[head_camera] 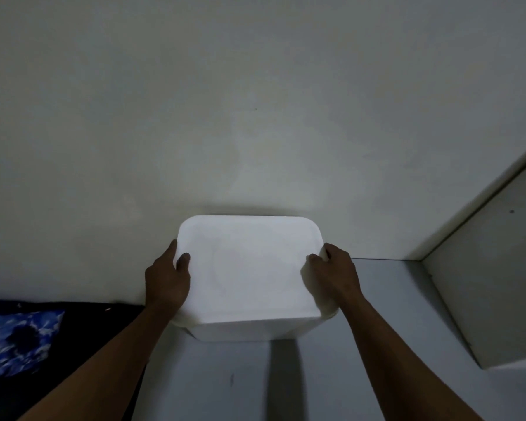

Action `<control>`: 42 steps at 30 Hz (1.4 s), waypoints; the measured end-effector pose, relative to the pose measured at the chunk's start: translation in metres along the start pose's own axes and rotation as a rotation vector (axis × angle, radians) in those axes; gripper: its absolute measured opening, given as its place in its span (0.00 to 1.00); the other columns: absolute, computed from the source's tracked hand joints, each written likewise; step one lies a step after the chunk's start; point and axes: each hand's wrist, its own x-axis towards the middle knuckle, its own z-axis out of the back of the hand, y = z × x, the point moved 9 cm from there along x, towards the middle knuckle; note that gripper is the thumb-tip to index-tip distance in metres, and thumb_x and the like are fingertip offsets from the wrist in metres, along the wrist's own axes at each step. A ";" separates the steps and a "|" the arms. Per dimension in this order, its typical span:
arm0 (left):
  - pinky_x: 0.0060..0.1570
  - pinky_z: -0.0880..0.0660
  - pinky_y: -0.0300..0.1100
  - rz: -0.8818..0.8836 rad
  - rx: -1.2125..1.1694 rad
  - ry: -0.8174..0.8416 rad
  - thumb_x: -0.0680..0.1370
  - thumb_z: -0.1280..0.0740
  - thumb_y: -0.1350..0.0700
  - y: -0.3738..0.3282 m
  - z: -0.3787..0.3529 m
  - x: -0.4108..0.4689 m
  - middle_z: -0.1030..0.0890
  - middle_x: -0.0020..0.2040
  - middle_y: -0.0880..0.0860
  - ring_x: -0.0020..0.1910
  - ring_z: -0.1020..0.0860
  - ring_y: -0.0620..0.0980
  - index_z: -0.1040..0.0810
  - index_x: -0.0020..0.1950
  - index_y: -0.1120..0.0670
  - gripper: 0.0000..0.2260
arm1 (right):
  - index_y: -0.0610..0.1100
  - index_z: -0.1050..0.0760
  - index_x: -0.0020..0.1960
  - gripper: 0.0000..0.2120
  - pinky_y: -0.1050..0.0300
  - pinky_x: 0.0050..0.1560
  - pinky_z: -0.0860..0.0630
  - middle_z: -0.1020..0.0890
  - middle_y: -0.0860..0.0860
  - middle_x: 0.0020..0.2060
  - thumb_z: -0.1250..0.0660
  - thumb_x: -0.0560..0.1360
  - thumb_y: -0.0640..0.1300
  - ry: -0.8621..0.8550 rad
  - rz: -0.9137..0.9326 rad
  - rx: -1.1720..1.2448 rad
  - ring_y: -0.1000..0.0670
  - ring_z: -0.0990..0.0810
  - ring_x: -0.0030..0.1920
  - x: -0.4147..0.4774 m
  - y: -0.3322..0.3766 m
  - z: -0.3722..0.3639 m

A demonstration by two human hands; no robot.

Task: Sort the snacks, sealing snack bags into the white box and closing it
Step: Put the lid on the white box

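Both side edges of the closed white box, lower centre of frame, are clasped by the curled left grip and right grip.

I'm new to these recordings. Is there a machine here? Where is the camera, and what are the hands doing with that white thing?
There is no machine: a person works bare-handed. The single picture comes from a camera worn on their head, looking forward and down. The left hand and right hand each have a grip on opposite side edges of the lid covering a white box, thumbs on top. The box stands on a grey surface against a pale wall. Whether the lid is pressed fully home is unclear, and the contents are hidden. A blue and white patterned cloth lies at the left, and a pale panel stands at the right.
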 end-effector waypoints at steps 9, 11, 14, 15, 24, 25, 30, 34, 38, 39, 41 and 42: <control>0.75 0.44 0.45 -0.125 0.044 0.105 0.81 0.37 0.48 -0.013 -0.007 -0.003 0.38 0.79 0.54 0.77 0.39 0.54 0.44 0.80 0.55 0.30 | 0.41 0.31 0.53 0.07 0.57 0.44 0.33 0.23 0.46 0.45 0.38 0.79 0.43 0.019 0.026 -0.104 0.41 0.22 0.49 -0.006 0.001 -0.011; 0.75 0.44 0.45 -0.140 0.053 0.106 0.81 0.37 0.49 -0.013 -0.008 -0.001 0.39 0.79 0.54 0.77 0.39 0.54 0.44 0.80 0.55 0.31 | 0.39 0.30 0.60 0.14 0.56 0.47 0.32 0.20 0.43 0.52 0.37 0.78 0.45 0.017 0.022 -0.079 0.40 0.21 0.55 -0.006 -0.001 -0.012; 0.75 0.44 0.45 -0.142 0.051 0.097 0.81 0.36 0.49 -0.012 -0.007 -0.001 0.38 0.78 0.54 0.77 0.38 0.55 0.44 0.80 0.55 0.30 | 0.41 0.29 0.68 0.21 0.53 0.57 0.27 0.21 0.43 0.62 0.36 0.78 0.46 -0.003 0.026 -0.058 0.40 0.22 0.62 -0.008 -0.001 -0.009; 0.75 0.43 0.46 -0.142 0.043 0.090 0.81 0.36 0.50 -0.012 -0.006 -0.001 0.38 0.78 0.54 0.77 0.38 0.55 0.43 0.80 0.55 0.30 | 0.42 0.28 0.70 0.21 0.53 0.60 0.28 0.21 0.43 0.63 0.36 0.78 0.46 -0.013 0.039 -0.041 0.41 0.23 0.63 -0.009 0.003 -0.008; 0.74 0.41 0.45 -0.142 0.019 0.067 0.81 0.37 0.48 -0.008 -0.005 0.000 0.35 0.77 0.55 0.75 0.35 0.56 0.41 0.79 0.56 0.29 | 0.34 0.27 0.67 0.20 0.53 0.55 0.27 0.23 0.39 0.60 0.34 0.79 0.44 -0.041 -0.030 -0.009 0.40 0.23 0.61 -0.002 0.006 0.001; 0.74 0.41 0.45 -0.143 0.020 0.069 0.81 0.37 0.48 -0.008 -0.006 0.001 0.35 0.77 0.56 0.75 0.35 0.56 0.41 0.79 0.56 0.29 | 0.37 0.23 0.56 0.13 0.56 0.44 0.28 0.21 0.41 0.52 0.35 0.78 0.45 -0.040 -0.026 -0.013 0.40 0.22 0.53 -0.001 0.005 0.000; 0.74 0.41 0.44 -0.138 0.002 0.068 0.81 0.37 0.48 -0.006 -0.006 0.002 0.35 0.77 0.55 0.75 0.35 0.55 0.41 0.79 0.55 0.29 | 0.41 0.30 0.36 0.13 0.56 0.35 0.33 0.23 0.48 0.34 0.34 0.76 0.45 -0.051 -0.039 0.114 0.45 0.25 0.37 0.001 -0.002 0.002; 0.74 0.41 0.45 -0.137 -0.010 0.051 0.81 0.37 0.47 -0.008 -0.004 0.002 0.34 0.77 0.54 0.75 0.35 0.55 0.41 0.79 0.54 0.29 | 0.46 0.20 0.41 0.04 0.56 0.39 0.26 0.17 0.53 0.36 0.33 0.73 0.43 -0.024 -0.002 0.193 0.51 0.20 0.39 -0.001 0.004 0.010; 0.74 0.41 0.47 -0.137 0.015 0.070 0.81 0.37 0.47 -0.011 -0.006 0.001 0.35 0.77 0.55 0.75 0.35 0.56 0.41 0.79 0.54 0.29 | 0.48 0.20 0.44 0.05 0.57 0.39 0.27 0.17 0.54 0.38 0.34 0.72 0.40 0.010 0.019 0.190 0.52 0.21 0.39 -0.005 0.000 0.013; 0.74 0.41 0.47 -0.139 0.024 0.077 0.81 0.37 0.47 -0.012 -0.006 0.001 0.35 0.77 0.55 0.75 0.36 0.56 0.42 0.79 0.54 0.30 | 0.47 0.22 0.41 0.03 0.58 0.38 0.29 0.19 0.52 0.36 0.33 0.71 0.40 0.019 0.015 0.182 0.51 0.23 0.38 -0.005 -0.005 0.010; 0.74 0.42 0.46 -0.148 0.038 0.088 0.80 0.36 0.47 -0.016 -0.007 0.000 0.35 0.77 0.55 0.76 0.36 0.56 0.41 0.79 0.54 0.30 | 0.42 0.27 0.37 0.04 0.56 0.36 0.31 0.22 0.45 0.33 0.33 0.69 0.40 0.022 -0.012 0.170 0.50 0.28 0.35 -0.006 -0.013 0.006; 0.74 0.42 0.45 -0.150 0.037 0.089 0.80 0.35 0.48 -0.017 -0.007 0.000 0.35 0.77 0.55 0.76 0.36 0.55 0.41 0.79 0.55 0.30 | 0.40 0.30 0.37 0.08 0.56 0.36 0.32 0.24 0.44 0.32 0.32 0.68 0.41 0.019 -0.025 0.172 0.50 0.30 0.34 -0.007 -0.015 0.006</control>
